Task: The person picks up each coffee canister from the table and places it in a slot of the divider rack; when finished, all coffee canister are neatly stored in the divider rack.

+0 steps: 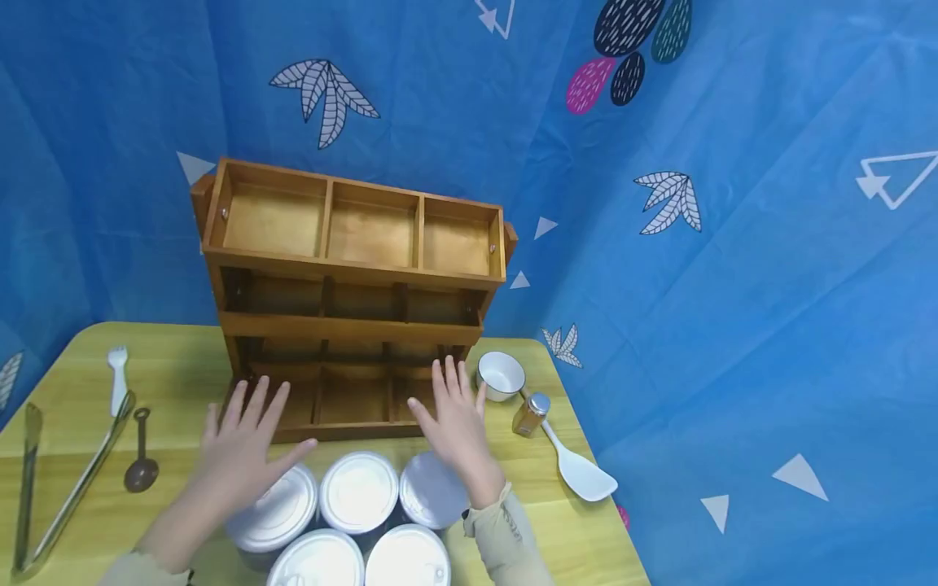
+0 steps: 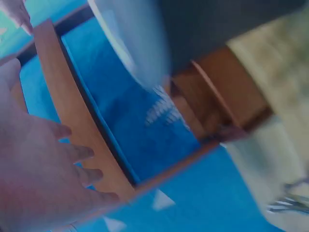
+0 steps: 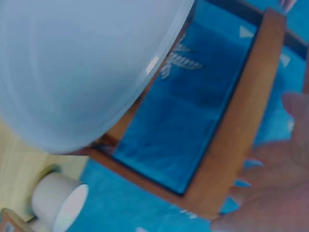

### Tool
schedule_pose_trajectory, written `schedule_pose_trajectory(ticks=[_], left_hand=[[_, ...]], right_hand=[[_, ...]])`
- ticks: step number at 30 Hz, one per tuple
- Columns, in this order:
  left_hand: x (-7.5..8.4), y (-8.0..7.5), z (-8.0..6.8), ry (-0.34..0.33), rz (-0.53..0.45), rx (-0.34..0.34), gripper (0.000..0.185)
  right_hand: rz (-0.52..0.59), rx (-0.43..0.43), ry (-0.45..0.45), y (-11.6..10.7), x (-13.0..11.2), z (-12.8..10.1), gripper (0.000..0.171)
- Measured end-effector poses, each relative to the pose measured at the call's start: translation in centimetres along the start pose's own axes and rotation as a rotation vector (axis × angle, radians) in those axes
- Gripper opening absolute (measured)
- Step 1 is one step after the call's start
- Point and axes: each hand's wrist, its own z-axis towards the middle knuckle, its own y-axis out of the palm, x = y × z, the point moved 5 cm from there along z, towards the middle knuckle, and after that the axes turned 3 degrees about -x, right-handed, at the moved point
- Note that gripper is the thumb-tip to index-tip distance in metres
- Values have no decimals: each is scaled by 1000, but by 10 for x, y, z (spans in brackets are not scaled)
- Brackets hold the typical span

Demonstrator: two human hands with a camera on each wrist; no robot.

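Hands (image 1: 238, 456) spread, wooden shelf (image 1: 352, 328) upright, long axis crosswise, front facing them

No word, brand or number can be read in any of the three views. The jar (image 1: 531, 417) bears a pale label (image 3: 8, 227), seen at the lower left edge of the right wrist view, but it is too small and blurred to make out. The blue cloth (image 1: 769, 325) carries printed marks without lettering: solid white triangles (image 1: 802, 477), outlined triangles (image 1: 872, 186) each with a smaller solid one at its edge, white leaves (image 1: 313, 85), and dashed drops (image 1: 628, 26) in black, pink and green.
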Motion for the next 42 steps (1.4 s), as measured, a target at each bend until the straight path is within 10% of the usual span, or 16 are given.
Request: schedule_pose_trajectory(ticks=[4,9,15,20,24,34,42], left_hand=[[-44,11,-32,-61,-100,-29,98],[-92,61,-68,-100,-382,-71,95],[-93,120,-88,-9,-819,0,88],[-87,141,-80,-138,-884,-200,94],[-85,147,-76,-236,-908,-299,103],[-69,136,-78,-297,-1100,-263,117],[-54,120,-77,-300,-1014,-212,124]], right_hand=[[29,204,-17,-14,18,23,65],[-134,373,-35,-32,43,52,48],[-267,381,8,-39,57,62,37],[-348,492,-32,-42,52,65,32],[-378,574,-69,-41,45,69,29],[-399,573,-84,-34,35,78,31],[-414,559,-91,-30,32,85,31]])
